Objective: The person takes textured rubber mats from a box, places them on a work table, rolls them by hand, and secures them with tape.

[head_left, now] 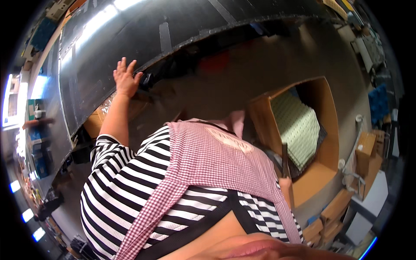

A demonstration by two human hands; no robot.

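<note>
My left hand (126,80) reaches out at the edge of the black table (143,47). Its fingers are spread and it holds nothing; I cannot tell whether it touches the tabletop. Low on the other side, my right hand (285,183) is partly hidden beside my checked apron (216,160). Its fingers appear closed round the lower end of a dark, narrow bar (284,159), whose kind is unclear. Just beyond that hand stands an open cardboard box (327,125) with a pale green, dimpled sheet or pad (297,125) inside.
Grey floor (242,78) lies between the table and the box. Under the table edge, dark items and a blurred red thing (214,62) show. Another carton (93,123) sits below my left forearm. Flat cardboard pieces (336,206) and a blue object (378,104) are at the far right.
</note>
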